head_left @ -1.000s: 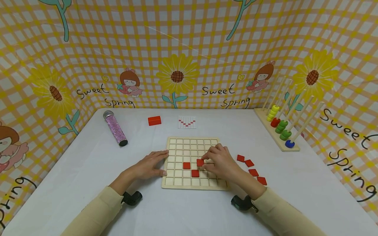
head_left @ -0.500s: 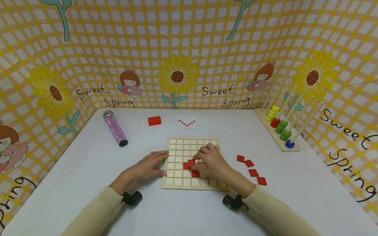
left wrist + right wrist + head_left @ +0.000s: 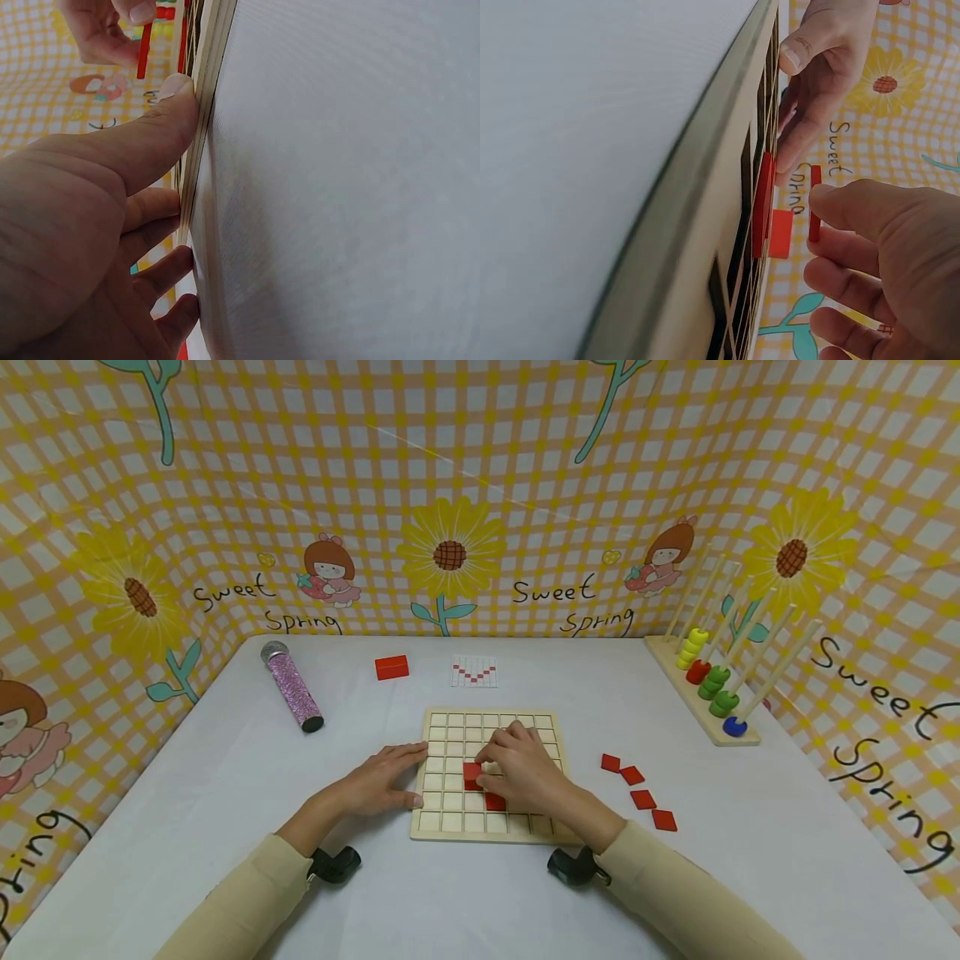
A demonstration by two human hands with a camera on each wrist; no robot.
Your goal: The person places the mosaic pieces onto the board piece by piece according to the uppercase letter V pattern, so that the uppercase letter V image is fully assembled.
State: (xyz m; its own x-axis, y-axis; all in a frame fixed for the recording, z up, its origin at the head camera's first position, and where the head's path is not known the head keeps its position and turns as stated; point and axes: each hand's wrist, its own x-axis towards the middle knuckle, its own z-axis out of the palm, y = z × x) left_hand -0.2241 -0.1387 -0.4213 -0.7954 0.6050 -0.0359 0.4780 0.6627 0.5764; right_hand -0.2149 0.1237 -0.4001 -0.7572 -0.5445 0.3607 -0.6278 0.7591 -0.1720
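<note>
A wooden grid board [image 3: 453, 827] lies on the table with a red square tile [image 3: 495, 802] set in one of its cells. My right hand [image 3: 525, 768] pinches another red tile [image 3: 815, 206] between thumb and index finger. In the right wrist view this tile is held apart from the board, on edge to the camera. From the head it overlaps a second tile in the board, mostly covered. My left hand [image 3: 382, 781] touches the board's left side, its thumb [image 3: 176, 94] and fingertips against the edge.
Several loose red tiles [image 3: 642, 799] lie right of the board. Behind it are a small pattern card [image 3: 474, 672] and a red block [image 3: 392, 667]. A glittery microphone [image 3: 294, 689] lies at the left. A peg stand with coloured beads [image 3: 708, 693] stands at the right.
My right hand has moved left across the board with the pinched tile, from right of the set tiles to over the left one. The left hand has stayed at the board's edge.
</note>
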